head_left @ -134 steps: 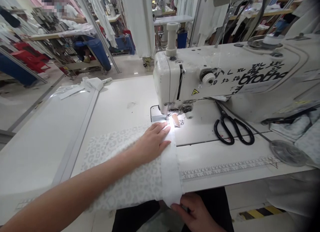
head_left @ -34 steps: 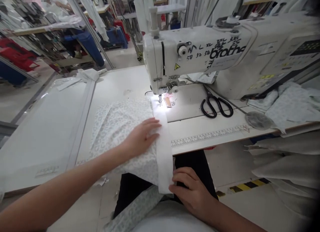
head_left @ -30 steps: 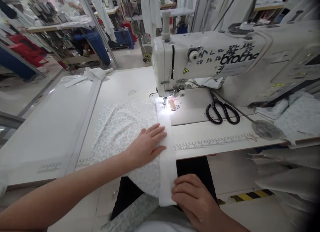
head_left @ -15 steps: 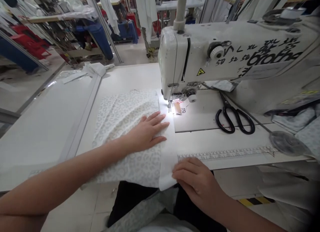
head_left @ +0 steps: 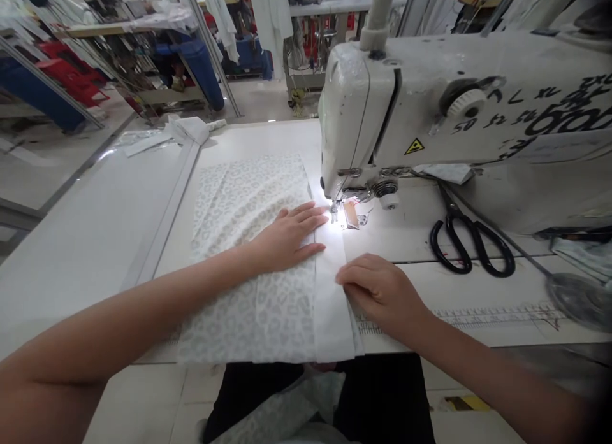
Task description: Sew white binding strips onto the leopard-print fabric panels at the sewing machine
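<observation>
Black scissors (head_left: 451,222) lie on the sewing table (head_left: 81,259)

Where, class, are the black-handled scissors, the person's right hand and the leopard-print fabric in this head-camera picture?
Black-handled scissors (head_left: 453,224): head view, near the pivot.
Right hand (head_left: 382,291): head view, on the back of the hand.
Leopard-print fabric (head_left: 258,329): head view, on the lower middle of the panel.

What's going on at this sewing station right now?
A person sits at a white Brother sewing machine. Their left hand lies flat on pale leopard-print fabric, and their right hand is at the edge of a white fabric strip lying along it. The fabric reaches the presser foot. Black-handled scissors lie to the right.
</observation>
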### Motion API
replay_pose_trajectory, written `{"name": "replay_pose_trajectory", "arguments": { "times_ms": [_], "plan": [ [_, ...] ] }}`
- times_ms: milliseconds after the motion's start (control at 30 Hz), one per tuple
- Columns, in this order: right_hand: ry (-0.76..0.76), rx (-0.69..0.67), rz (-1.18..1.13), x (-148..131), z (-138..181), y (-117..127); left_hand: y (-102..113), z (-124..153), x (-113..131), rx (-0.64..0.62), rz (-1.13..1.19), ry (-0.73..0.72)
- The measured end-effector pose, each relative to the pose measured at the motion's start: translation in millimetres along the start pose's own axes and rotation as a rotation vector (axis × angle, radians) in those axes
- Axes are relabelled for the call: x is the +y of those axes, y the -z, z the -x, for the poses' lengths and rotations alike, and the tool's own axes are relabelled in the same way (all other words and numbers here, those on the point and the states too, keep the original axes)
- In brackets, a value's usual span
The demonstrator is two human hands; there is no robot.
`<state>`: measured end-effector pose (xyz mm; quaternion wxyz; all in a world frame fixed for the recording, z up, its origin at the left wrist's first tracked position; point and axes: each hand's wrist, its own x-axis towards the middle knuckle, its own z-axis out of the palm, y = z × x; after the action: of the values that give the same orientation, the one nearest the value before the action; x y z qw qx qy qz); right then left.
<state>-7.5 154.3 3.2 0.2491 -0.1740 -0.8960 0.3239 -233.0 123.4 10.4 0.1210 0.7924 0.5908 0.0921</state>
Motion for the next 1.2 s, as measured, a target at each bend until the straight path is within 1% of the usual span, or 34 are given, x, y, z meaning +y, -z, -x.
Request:
{"name": "replay_pose_trajectory", "arguments": {
  "times_ms": [100,267,333,367,400,467,500,533,567,633,667,700,733,833,900,967,1033,1200],
  "plan": [
    [0.002,-0.001,0.047,10,-14,1,5,-12,-11,0.009,-0.03,0.0],
    [-0.019,0.006,0.097,27,-42,1,13,-39,-37,0.029,-0.104,-0.012],
    [-0.032,0.02,0.101,23,-38,3,16,-45,-41,0.062,-0.131,-0.014],
    [-0.029,0.036,0.108,16,-30,3,16,-43,-38,0.079,-0.141,-0.01],
    [-0.009,0.057,0.115,8,-16,3,15,-38,-32,0.082,-0.146,-0.008],
    [0.058,0.083,0.114,-13,24,-1,12,-14,-9,0.033,-0.138,-0.028],
    [0.126,0.074,0.082,-23,47,-5,9,3,6,-0.02,-0.126,-0.056],
    [0.154,0.019,0.04,-30,70,-12,5,23,22,-0.068,-0.114,-0.087],
    [0.105,0.03,-0.02,-35,90,-20,1,44,39,-0.113,-0.109,-0.124],
    [-0.198,0.094,-0.152,-36,117,-41,-9,85,71,-0.159,-0.122,-0.178],
    [-0.341,0.135,-0.24,-33,123,-52,-15,102,84,-0.165,-0.141,-0.198],
    [-0.45,0.162,-0.346,-30,125,-63,-21,115,95,-0.159,-0.168,-0.209],
    [-0.514,0.168,-0.471,-27,125,-72,-27,126,103,-0.141,-0.198,-0.215],
    [-0.558,0.127,-0.856,-30,117,-88,-44,142,117,-0.039,-0.267,-0.213],
    [-0.59,0.111,-1.009,-40,116,-88,-53,145,121,0.047,-0.26,-0.209],
    [-0.625,0.121,-1.057,-50,120,-83,-61,146,125,0.139,-0.224,-0.183],
    [-0.648,0.132,-1.054,-58,125,-77,-66,147,130,0.221,-0.188,-0.15],
    [-0.687,0.183,-1.028,-62,131,-71,-72,147,141,0.333,-0.143,-0.141]
  ]
}}
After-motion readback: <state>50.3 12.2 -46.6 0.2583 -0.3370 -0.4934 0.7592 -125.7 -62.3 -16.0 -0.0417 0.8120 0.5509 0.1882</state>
